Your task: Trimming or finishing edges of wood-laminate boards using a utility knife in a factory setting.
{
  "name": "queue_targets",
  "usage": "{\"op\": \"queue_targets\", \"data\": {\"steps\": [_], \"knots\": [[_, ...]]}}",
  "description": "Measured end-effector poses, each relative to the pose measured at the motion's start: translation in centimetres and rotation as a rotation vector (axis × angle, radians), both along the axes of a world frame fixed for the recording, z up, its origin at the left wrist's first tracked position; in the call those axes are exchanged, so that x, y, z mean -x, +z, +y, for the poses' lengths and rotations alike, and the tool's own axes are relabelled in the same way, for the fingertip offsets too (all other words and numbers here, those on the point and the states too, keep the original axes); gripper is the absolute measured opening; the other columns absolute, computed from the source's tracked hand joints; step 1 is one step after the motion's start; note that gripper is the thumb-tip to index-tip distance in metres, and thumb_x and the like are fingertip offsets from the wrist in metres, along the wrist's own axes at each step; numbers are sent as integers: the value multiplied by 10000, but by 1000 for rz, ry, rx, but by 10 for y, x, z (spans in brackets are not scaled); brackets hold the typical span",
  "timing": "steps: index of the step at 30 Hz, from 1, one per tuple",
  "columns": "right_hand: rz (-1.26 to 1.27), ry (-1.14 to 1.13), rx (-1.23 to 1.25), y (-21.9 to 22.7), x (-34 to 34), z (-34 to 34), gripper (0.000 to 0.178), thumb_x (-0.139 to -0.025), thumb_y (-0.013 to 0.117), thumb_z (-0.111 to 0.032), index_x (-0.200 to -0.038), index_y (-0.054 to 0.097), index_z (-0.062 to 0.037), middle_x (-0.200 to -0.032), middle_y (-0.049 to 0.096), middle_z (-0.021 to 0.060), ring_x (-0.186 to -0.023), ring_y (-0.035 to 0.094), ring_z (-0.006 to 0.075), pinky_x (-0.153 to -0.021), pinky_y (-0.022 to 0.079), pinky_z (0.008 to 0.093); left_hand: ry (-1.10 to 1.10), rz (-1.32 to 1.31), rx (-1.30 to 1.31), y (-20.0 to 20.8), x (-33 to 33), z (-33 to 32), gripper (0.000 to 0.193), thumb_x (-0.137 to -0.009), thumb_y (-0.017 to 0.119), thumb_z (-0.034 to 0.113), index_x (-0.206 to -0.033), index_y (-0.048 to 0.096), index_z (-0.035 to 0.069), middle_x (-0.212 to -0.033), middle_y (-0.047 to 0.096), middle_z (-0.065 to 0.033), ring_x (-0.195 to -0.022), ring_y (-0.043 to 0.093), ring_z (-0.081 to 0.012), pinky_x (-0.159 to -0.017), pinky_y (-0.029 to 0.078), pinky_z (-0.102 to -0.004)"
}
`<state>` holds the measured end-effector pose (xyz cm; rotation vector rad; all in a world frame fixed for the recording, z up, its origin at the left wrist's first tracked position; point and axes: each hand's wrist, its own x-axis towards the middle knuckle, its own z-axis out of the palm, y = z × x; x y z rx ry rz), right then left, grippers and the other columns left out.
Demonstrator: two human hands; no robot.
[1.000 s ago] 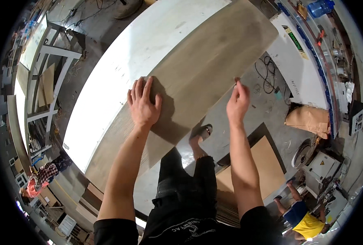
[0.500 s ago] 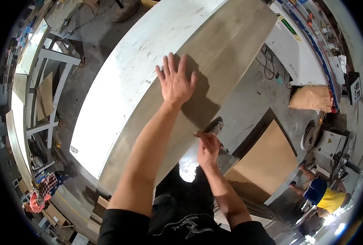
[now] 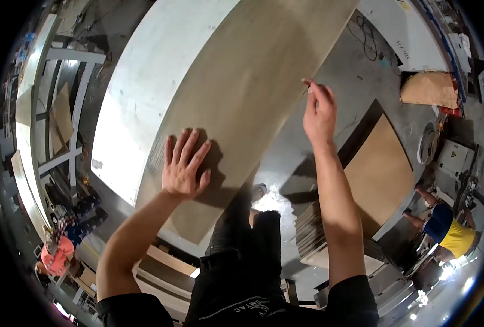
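Observation:
A long brown wood-grain sheet (image 3: pixel 247 82) lies over a larger white panel (image 3: pixel 135 98), running from near my body to the far right. My left hand (image 3: pixel 184 171) rests flat on the sheet's near part, palm down with fingers spread. At the sheet's right edge, my right hand (image 3: pixel 321 114) is closed, thumb and fingers drawn together. Whatever is between those fingertips, if anything, is too small to make out. Ridged lines show along the sheet's left edge beside my left hand.
On the right, a stack of boards (image 3: pixel 310 234) stands near a brown panel (image 3: pixel 381 174). A grey frame (image 3: pixel 78 114) is at the left. Loose cable (image 3: pixel 368 43) lies on the floor. A person in yellow (image 3: pixel 457 237) is at right, another in pink (image 3: pixel 56 256) at left.
My left hand has moved back toward me and left over the sheet. My right hand has gone forward and right along the sheet's edge. The view has shifted.

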<state>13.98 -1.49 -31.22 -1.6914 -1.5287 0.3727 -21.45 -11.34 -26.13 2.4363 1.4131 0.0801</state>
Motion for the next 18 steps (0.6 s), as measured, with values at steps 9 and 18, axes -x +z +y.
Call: {"op": "queue_targets", "data": {"steps": [9, 18], "knots": [[-54, 122, 179, 12, 156, -236, 280, -863, 659, -57, -1081, 771, -193, -922, 666, 72, -894, 612, 296, -837, 448, 402, 32, -75, -148, -12, 1, -11, 641, -911, 584, 296, -1530, 484, 166, -1621, 389, -156, -1527, 310, -377, -1256, 174, -565], [81, 476, 265, -3, 291, -500, 453, -805, 720, -111, -1213, 758, -302, -979, 621, -50, -910, 625, 158, -876, 461, 422, 73, -122, -265, -28, 4, -28, 596, -920, 622, 320, -1502, 515, 248, -1599, 441, -74, -1509, 351, -302, -1261, 218, -522]]}}
